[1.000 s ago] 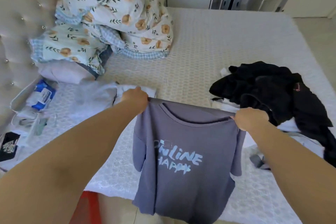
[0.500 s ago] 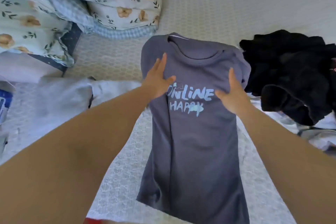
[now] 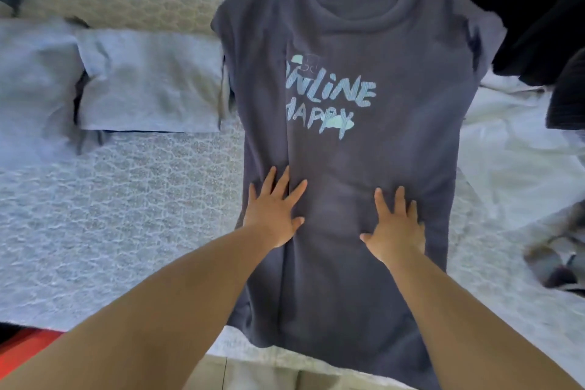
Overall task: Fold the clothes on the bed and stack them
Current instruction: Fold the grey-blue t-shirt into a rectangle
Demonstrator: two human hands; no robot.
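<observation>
- Since the earlier frames, both hands have slid down the shirt: half a second ago they pressed beside the printed words, and now they lie below the print, near the middle of the body. One second ago the shirt was hanging in the air from its shoulders; now it is spread on the bed.
- The grey T-shirt point(image 3: 354, 123) lies face up on the bed point(image 3: 110, 199), collar away from the person, and its hem hangs a little over the near edge of the mattress.
- The left hand point(image 3: 275, 212) rests flat on the left part of the shirt, fingers point(image 3: 285, 182) straight and spread; it grips nothing.
- The right hand point(image 3: 395, 228) rests flat in the same way on the right part, also holding nothing.
- I judge that this is smoothing before the first fold.
- The cloth looks light, soft and limp, so it will wrinkle and slide easily; it seems best to pinch it at a shoulder seam and the side edge below it, and to fold inward.
- A folded pale grey garment point(image 3: 148, 82) lies just beside the shirt on its left, which seems to be where the stack is growing.
- A heap of black clothes point(image 3: 538, 16) waits on the right, touching the shirt's sleeve.
</observation>
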